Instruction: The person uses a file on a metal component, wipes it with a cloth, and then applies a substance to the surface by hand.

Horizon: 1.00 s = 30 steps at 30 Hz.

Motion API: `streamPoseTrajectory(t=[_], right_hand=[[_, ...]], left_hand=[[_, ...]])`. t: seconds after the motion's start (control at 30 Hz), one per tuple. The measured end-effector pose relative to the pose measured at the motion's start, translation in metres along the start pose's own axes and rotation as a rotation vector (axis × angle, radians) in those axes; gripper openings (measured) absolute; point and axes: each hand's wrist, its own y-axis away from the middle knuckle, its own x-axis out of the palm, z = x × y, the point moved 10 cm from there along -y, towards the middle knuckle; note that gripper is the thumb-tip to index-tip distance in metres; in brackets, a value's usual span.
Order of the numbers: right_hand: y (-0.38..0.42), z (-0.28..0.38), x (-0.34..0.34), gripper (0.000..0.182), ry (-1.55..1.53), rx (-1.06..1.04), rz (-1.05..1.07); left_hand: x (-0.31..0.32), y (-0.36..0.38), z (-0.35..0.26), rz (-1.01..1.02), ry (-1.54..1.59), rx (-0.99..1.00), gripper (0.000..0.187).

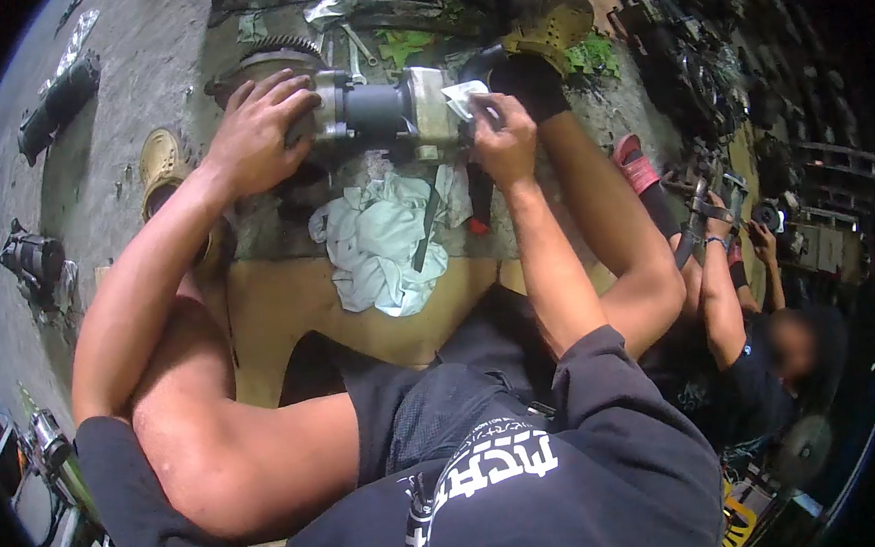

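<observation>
A heavy metal machine part [375,112] lies across the floor in front of me, with a dark cylindrical middle, a pale squarish block on the right and a toothed gear wheel [288,46] by its left end. My left hand [266,126] grips its left end, fingers laid over the metal and thumb below. At the right-hand block, my right hand [505,137] pinches a small white piece of paper or cloth [464,98] against the surface. A crumpled pale rag [383,239] sits just below the part, a dark flat strip [424,224] lying over it.
Wrenches [355,53] lie behind the part. Cardboard [280,318] covers the floor between my legs. To the left are a black cylinder [62,106] and a dark machine piece [32,260]. Another person [754,374] handles metal parts at right, beside piled components [685,68].
</observation>
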Motion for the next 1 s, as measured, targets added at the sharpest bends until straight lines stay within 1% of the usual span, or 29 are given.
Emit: streamPoseTrajectory(t=[0.07, 0.1, 0.13, 0.23, 0.3, 0.33, 0.4, 0.43, 0.47, 0.53, 0.57, 0.6, 0.67, 0.7, 0.73, 0.8, 0.83, 0.87, 0.93, 0.97, 1.0], right_hand=[[0.006, -0.038, -0.004, 0.014, -0.067, 0.202, -0.028], [0.008, -0.048, -0.010, 0.015, -0.020, 0.235, -0.034], [0.015, -0.061, -0.013, 0.016, -0.061, 0.312, -0.048], [0.033, -0.062, -0.018, 0.015, -0.070, 0.348, -0.030], [0.058, -0.065, -0.016, 0.013, -0.357, 0.500, -0.043], [0.064, -0.058, -0.015, 0.013, -0.363, 0.506, -0.030], [0.083, -0.059, -0.012, 0.011, -0.508, 0.665, -0.038], [0.093, -0.059, -0.001, 0.010, -0.604, 0.720, -0.007], [0.097, -0.051, 0.003, 0.011, -0.515, 0.674, 0.026], [0.097, -0.029, 0.019, 0.015, -0.449, 0.513, 0.080], [0.098, -0.027, 0.023, 0.022, -0.404, 0.497, 0.063], [0.100, -0.031, 0.030, 0.022, -0.406, 0.498, 0.064], [0.108, -0.047, 0.038, 0.028, -0.502, 0.576, -0.019], [0.106, -0.048, 0.035, 0.033, -0.430, 0.635, -0.023], [0.103, -0.045, 0.033, 0.033, -0.432, 0.631, -0.022], [0.103, -0.049, 0.029, 0.035, -0.333, 0.684, 0.025], [0.101, -0.046, 0.026, 0.031, -0.320, 0.648, -0.017], [0.102, -0.045, 0.027, 0.031, -0.318, 0.647, -0.013], [0.101, -0.035, 0.016, 0.028, -0.383, 0.646, -0.124], [0.100, -0.028, 0.018, 0.024, -0.495, 0.639, -0.131], [0.103, -0.028, 0.021, 0.024, -0.494, 0.639, -0.130]], left_hand=[[0.000, 0.000, -0.001, -0.028, -0.002, 0.020, 0.053], [0.000, 0.001, -0.001, -0.043, -0.012, 0.031, 0.053], [0.001, 0.001, -0.001, -0.042, -0.009, 0.028, 0.053], [0.002, -0.001, 0.002, -0.036, -0.002, 0.010, 0.052], [0.002, 0.000, 0.002, -0.079, -0.026, 0.034, 0.051], [0.004, 0.001, 0.003, -0.070, -0.025, 0.022, 0.051], [0.001, 0.001, 0.000, -0.085, -0.029, 0.030, 0.050], [0.002, 0.001, 0.002, -0.096, -0.029, 0.039, 0.050], [0.001, 0.001, 0.001, -0.095, -0.032, 0.043, 0.050], [0.003, 0.000, 0.001, -0.062, -0.041, 0.026, 0.051], [0.004, -0.001, 0.001, -0.061, -0.041, 0.026, 0.051], [0.004, -0.001, 0.002, -0.077, -0.039, 0.033, 0.051], [0.004, 0.002, 0.003, -0.089, -0.039, 0.037, 0.051], [0.004, 0.001, 0.002, -0.087, -0.036, 0.043, 0.051], [0.003, 0.001, 0.001, -0.088, -0.032, 0.049, 0.051], [0.002, 0.000, 0.001, -0.098, -0.029, 0.046, 0.051], [0.002, 0.001, 0.001, -0.104, -0.025, 0.045, 0.051], [0.002, 0.001, 0.002, -0.105, -0.023, 0.041, 0.051], [0.002, 0.001, 0.001, -0.104, -0.030, 0.049, 0.051], [0.002, 0.001, 0.002, -0.104, -0.029, 0.045, 0.051], [0.002, 0.001, 0.001, -0.104, -0.035, 0.042, 0.051]])
